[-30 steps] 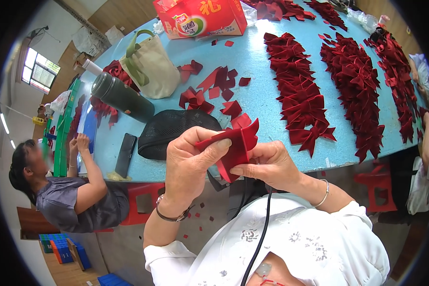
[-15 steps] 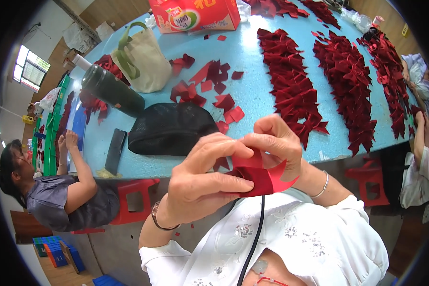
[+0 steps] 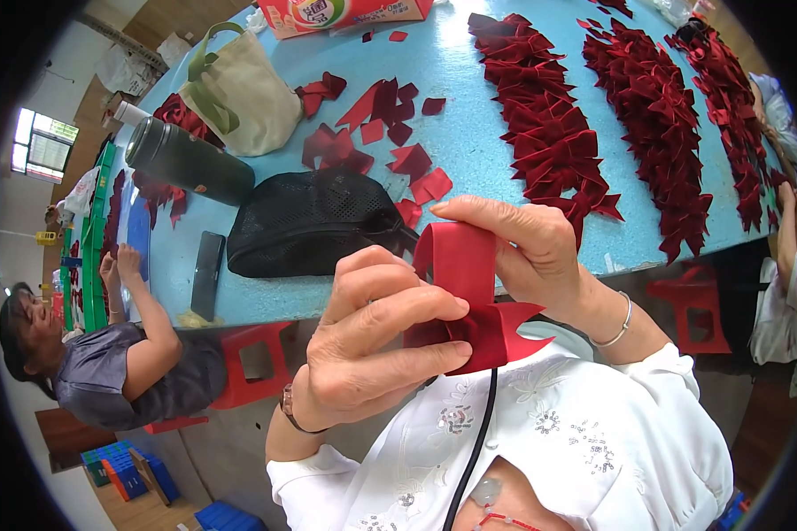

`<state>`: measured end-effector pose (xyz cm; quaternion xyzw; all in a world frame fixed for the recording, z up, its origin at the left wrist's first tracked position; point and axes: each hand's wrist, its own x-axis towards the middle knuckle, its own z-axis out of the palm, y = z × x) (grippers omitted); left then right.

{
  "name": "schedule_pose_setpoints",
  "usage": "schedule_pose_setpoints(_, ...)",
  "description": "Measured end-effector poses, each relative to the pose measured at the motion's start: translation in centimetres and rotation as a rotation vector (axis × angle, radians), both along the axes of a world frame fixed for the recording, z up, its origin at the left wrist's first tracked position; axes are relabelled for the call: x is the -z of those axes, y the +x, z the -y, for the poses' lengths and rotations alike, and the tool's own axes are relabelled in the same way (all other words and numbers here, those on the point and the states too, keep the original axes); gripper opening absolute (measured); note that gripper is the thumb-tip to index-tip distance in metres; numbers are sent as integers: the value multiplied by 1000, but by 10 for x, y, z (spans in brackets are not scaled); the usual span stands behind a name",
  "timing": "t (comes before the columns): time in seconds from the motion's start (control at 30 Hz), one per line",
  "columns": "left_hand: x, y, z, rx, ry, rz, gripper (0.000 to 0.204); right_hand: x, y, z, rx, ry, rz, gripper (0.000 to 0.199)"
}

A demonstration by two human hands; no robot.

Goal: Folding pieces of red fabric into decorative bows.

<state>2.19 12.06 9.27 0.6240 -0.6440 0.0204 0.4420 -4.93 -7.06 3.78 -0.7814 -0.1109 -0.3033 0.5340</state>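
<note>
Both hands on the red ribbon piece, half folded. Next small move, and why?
Probably press the fold flat at the centre. The left hand pinches the red ribbon where its notched tails spread, while the right hand holds the loop bent over the top. The loop looks loose, unlike the finished bows lying in rows on the blue table.

The red ribbon piece (image 3: 469, 292) sits between my two hands, pinched at once by both. It is a smooth, stiff strip folded into a loop: the upper fold stands upright under my right fingers (image 3: 514, 232), while the lower part flares into a pointed, notched tail just past my left thumb and fingertips (image 3: 416, 310), which press its gathered middle.
</note>
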Motion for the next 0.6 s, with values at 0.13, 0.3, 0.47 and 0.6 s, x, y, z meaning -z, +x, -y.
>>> schedule_pose_setpoints(0.13, 2, 1, 3, 10, 20, -41, 33, 2, -3, 2, -26, 197, -93, 22)
schedule_pose_setpoints(0.3, 7, 1, 6, 55, 43, -112, 33, 5, 0, 4, -63, 263, -136, 18)
schedule_pose_setpoints(0.47, 7, 0, 12, 80, 22, -150, 32, 6, 0, 7, -34, 196, -190, 18)
schedule_pose_setpoints(0.6, 3, 1, 11, 74, 13, -218, 30, 6, 1, 6, -39, 139, -208, 17)
